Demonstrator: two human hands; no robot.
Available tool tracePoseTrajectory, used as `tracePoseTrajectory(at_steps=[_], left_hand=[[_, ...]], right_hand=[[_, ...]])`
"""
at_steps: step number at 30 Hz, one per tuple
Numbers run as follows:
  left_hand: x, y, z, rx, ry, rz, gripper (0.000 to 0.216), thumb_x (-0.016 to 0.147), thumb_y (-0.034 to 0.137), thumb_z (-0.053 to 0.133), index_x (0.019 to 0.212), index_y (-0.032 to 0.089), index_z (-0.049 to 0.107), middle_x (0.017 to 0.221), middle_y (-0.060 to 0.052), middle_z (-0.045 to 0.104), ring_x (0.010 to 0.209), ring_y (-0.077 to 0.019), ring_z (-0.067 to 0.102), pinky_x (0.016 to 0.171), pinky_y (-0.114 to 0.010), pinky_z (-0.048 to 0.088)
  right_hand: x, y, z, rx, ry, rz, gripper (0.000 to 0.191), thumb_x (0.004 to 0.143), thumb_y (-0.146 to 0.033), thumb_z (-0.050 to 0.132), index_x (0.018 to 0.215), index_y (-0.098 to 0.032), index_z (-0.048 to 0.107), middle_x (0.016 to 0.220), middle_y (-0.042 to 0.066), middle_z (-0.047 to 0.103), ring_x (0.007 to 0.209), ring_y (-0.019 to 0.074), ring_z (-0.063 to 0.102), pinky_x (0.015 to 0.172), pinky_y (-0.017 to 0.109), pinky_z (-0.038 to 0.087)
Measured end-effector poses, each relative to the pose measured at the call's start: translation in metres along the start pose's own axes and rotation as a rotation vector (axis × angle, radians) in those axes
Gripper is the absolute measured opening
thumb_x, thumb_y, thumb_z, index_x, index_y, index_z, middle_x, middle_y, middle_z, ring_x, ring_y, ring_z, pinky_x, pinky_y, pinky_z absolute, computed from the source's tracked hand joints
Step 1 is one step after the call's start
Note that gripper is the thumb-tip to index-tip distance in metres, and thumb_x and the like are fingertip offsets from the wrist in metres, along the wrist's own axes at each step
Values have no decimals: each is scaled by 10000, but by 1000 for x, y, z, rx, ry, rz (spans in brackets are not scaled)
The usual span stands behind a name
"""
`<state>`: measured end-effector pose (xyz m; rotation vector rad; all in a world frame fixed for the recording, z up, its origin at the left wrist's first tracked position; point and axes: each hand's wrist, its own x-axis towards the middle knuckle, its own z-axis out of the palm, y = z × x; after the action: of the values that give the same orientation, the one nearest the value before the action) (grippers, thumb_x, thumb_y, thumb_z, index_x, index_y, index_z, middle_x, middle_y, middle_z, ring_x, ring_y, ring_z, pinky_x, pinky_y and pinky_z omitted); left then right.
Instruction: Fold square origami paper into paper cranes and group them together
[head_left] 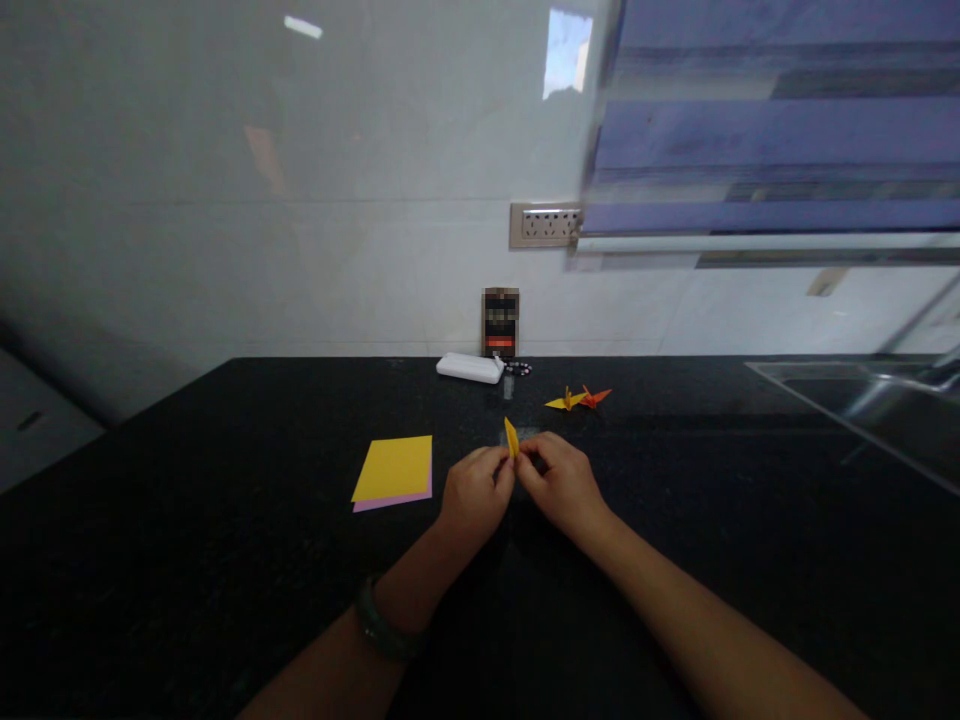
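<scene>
Between my two hands, over the dark countertop, stands a small folded piece of yellow paper. My left hand pinches its lower part from the left, thumb and fingers pressed together. From the right, my right hand grips the same piece near its bottom edge. The fingertips hide the lower folds. Left of my left hand lie square paper sheets, yellow on top with pink showing beneath. Beyond my right hand sit a yellow paper crane and an orange paper crane, close together.
Against the pale wall stands a dark, pixelated upright object. A white rectangular device with a beaded strap lies before it. A sink is set into the counter at right. A socket panel and purple blind are above.
</scene>
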<state>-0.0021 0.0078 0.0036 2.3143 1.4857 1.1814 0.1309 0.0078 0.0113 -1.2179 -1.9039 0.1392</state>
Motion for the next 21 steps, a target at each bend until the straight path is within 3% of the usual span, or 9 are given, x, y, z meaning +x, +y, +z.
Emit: tracePoseTrajectory(at_steps=[9,13,21], left_hand=[[1,1,-2,-67,12,29,183,785,153,419,812,159,599,787,-58,620,764,-151,568,695,-257,442],[1,0,-2,-156,74,31,179,779,139,432,796,147,610,805,-62,635,790,-145,577,727,-252,446],[3,-4,6,-595,119,-334,124,698,222,566,771,147,632,725,-36,663,642,-131,608,601,-237,490]], right_hand=[[5,8,6,250,-10,247,71,685,-165,500,659,-157,566,634,16,575,599,133,518,576,251,412],[6,12,7,449,-67,238,122,737,-239,490,717,-157,579,677,15,581,640,133,525,622,267,428],[7,18,7,816,-193,306,130,740,-295,532,776,-172,553,694,-7,560,590,102,514,558,238,442]])
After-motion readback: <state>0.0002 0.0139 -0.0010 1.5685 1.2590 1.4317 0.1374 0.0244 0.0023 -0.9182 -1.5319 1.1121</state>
